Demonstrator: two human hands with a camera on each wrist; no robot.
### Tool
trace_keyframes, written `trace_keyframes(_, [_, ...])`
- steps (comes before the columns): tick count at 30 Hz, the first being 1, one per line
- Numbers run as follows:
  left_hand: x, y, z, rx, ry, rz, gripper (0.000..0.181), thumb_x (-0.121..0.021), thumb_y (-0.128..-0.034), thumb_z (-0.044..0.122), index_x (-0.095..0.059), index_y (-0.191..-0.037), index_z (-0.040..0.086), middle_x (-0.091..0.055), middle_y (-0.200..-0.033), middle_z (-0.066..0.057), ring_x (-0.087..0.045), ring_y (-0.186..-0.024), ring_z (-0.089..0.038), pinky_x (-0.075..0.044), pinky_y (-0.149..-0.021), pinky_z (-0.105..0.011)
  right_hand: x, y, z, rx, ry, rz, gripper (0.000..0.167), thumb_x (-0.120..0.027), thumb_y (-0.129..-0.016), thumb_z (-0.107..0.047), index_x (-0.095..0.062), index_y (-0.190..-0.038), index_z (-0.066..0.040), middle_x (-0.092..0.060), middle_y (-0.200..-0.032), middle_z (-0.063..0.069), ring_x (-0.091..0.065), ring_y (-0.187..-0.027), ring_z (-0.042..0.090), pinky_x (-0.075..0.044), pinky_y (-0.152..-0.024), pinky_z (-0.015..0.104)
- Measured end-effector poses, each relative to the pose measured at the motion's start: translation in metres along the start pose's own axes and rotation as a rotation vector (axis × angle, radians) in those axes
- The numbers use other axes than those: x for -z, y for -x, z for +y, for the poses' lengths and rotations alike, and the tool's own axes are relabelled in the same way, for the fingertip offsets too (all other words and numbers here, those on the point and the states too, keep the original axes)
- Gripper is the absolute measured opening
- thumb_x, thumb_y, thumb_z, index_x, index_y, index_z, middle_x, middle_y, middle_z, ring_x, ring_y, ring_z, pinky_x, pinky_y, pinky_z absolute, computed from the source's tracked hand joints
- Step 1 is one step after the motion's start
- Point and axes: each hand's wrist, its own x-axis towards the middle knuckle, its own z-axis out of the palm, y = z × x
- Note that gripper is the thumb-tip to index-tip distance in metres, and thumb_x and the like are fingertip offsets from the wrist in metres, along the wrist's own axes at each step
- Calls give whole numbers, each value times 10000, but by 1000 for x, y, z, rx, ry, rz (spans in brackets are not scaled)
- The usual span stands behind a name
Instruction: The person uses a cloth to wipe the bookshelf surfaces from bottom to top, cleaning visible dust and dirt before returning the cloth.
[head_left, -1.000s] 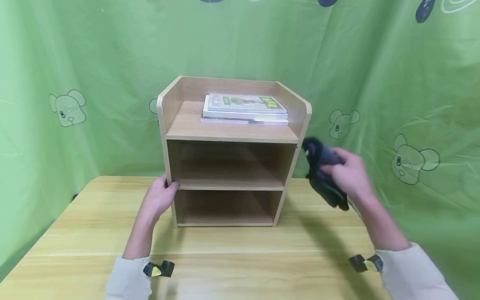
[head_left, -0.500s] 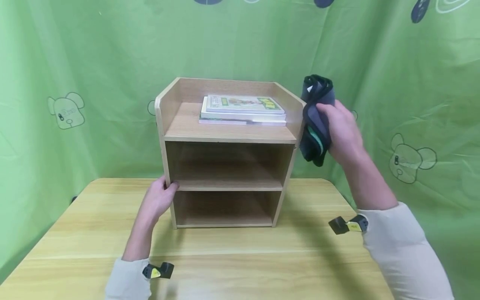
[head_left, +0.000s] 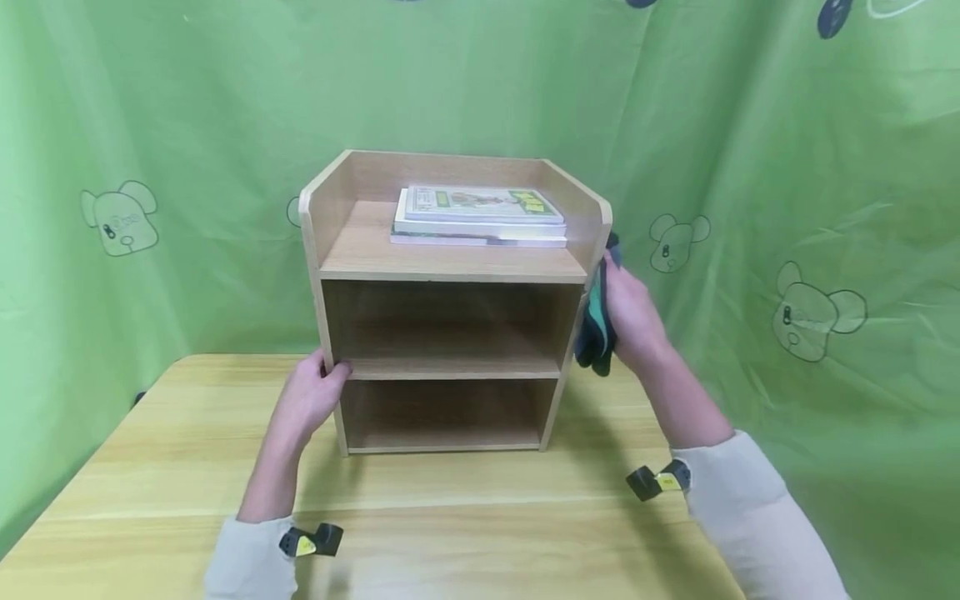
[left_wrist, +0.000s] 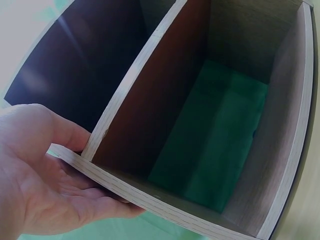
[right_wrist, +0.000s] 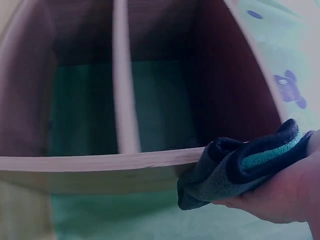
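A small wooden shelf unit stands on the table, with a raised rim round its top and two open compartments below. My left hand grips its left side panel at the middle board, the thumb inside and the fingers outside, as the left wrist view also shows. My right hand holds a folded dark cloth with a teal-green part against the outer face of the right side panel. Part of the cloth is hidden behind the panel's edge in the head view.
Several stacked books lie on the top board of the unit. The light wood table stretches in front and to both sides. A green curtain with mouse-head drawings hangs behind and at the sides.
My right hand first rose with the cloth to the top right of the unit, then came down and left against the right panel. My left hand keeps its grip on the left panel.
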Motion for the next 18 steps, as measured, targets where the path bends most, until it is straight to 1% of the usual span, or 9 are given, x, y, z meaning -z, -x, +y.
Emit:
trace_keyframes(1, [0, 0, 0, -3, 0, 2, 483, -453, -1036, 280, -499, -1412, -20, -542, -1429, -286, -501, -1338, -457, -406, -1098, -617, -2, 0, 7, 10, 11, -18, 815, -326, -895, -827, -511, -1324, -160, -599, -1036, 142, -684, -760, 274, -588, -707, 451])
trace_keyframes(3, [1, 0, -1, -9, 1, 2, 479, -455, -1035, 274, -503, -1404, -28, -550, -1415, -288, -511, -1325, -452, -414, -1090, -615, -6, 1, 23, 17, 4, -45, 808, -327, -905, -818, -507, -1228, -99, -609, -901, 161, -691, -630, 306, -595, -626, 480])
trace_keyframes(4, [1, 0, -1, -10, 1, 2, 477, -454, -1035, 272, -505, -1399, -33, -555, -1408, -290, -516, -1319, -451, -417, -1087, -614, -9, 0, 31, 17, -8, -54, 810, -336, -912, -809, -506, -1236, -86, -613, -894, 159, -690, -624, 307, -593, -625, 477])
trace_keyframes(6, [1, 0, -1, -10, 6, -1, 476, -456, -1036, 267, -504, -1397, -40, -561, -1395, -291, -523, -1306, -448, -421, -1083, -614, -15, 0, 50, 1, -28, -70, 723, -347, -961, -748, -502, -1158, -70, -606, -860, 129, -682, -617, 291, -592, -622, 454])
trace_keyframes(10, [0, 0, -1, -6, 13, -10, 478, -459, -1038, 266, -498, -1400, -44, -561, -1393, -288, -518, -1309, -450, -416, -1087, -619, -26, -1, 90, -58, -99, -99, 550, -328, -1060, -555, -510, -1198, -55, -573, -918, 66, -633, -700, 216, -569, -687, 373])
trace_keyframes(11, [0, 0, -1, -4, 14, -9, 474, -461, -1038, 266, -500, -1395, -43, -564, -1389, -286, -519, -1307, -449, -417, -1085, -620, -29, -1, 100, -84, -108, -110, 538, -308, -1067, -536, -502, -1178, -48, -566, -896, 62, -630, -692, 218, -571, -681, 380])
trace_keyframes(13, [0, 0, -1, -1, 15, -10, 476, -460, -1039, 268, -497, -1399, -41, -560, -1395, -286, -513, -1316, -454, -414, -1088, -622, -35, -2, 119, -138, -135, -126, 549, -292, -1072, -529, -510, -1212, -45, -575, -911, 60, -630, -726, 225, -562, -705, 379])
trace_keyframes(15, [0, 0, 0, 2, 16, -9, 476, -459, -1041, 267, -494, -1404, -38, -554, -1404, -288, -505, -1326, -462, -410, -1092, -624, -40, -2, 136, -189, -134, -146, 586, -274, -1072, -541, -509, -1235, -30, -604, -910, 91, -647, -715, 256, -569, -700, 404])
trace_keyframes(18, [1, 0, 0, 3, 22, -10, 477, -458, -1043, 264, -489, -1416, -32, -541, -1421, -291, -495, -1339, -467, -403, -1099, -627, -46, -3, 154, -229, -128, -161, 590, -273, -1076, -531, -529, -1250, -29, -642, -950, 109, -661, -764, 249, -562, -726, 383])
